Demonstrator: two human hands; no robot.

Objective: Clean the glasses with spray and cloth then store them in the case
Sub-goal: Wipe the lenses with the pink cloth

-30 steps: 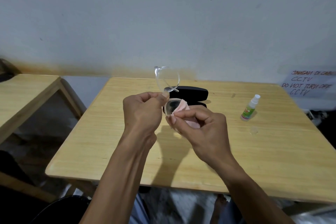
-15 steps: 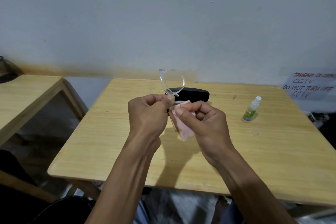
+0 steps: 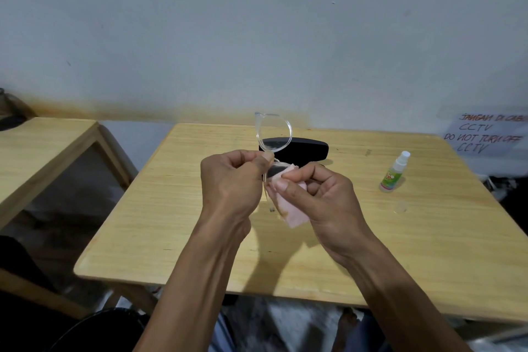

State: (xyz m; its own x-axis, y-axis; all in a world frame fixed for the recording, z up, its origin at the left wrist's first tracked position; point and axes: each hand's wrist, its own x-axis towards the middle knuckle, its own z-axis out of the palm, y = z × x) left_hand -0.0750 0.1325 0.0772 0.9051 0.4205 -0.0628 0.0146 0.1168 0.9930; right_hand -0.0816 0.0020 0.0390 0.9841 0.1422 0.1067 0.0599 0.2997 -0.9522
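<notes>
My left hand (image 3: pixel 233 180) pinches the clear-framed glasses (image 3: pixel 273 132) at the bridge and holds them upright above the table. One lens ring stands above my fingers. My right hand (image 3: pixel 317 194) presses a pink cloth (image 3: pixel 291 210) against the lower lens, with its thumb on the front. Behind the hands a black glasses case (image 3: pixel 308 148) lies on the wooden table (image 3: pixel 160 226). I cannot tell whether the case is open. A small spray bottle (image 3: pixel 393 173) with a green label and white nozzle stands at the right.
A clear cap (image 3: pixel 401 206) lies on the table near the spray bottle. A second wooden table (image 3: pixel 37 146) stands to the left across a gap. A handwritten paper sign (image 3: pixel 485 134) hangs on the wall at the right. My knees show below the front edge.
The view has shifted slightly, so both hands sit a little further right in the frame. The cloth has slid down over the lower lens and hangs lower below my right hand.
</notes>
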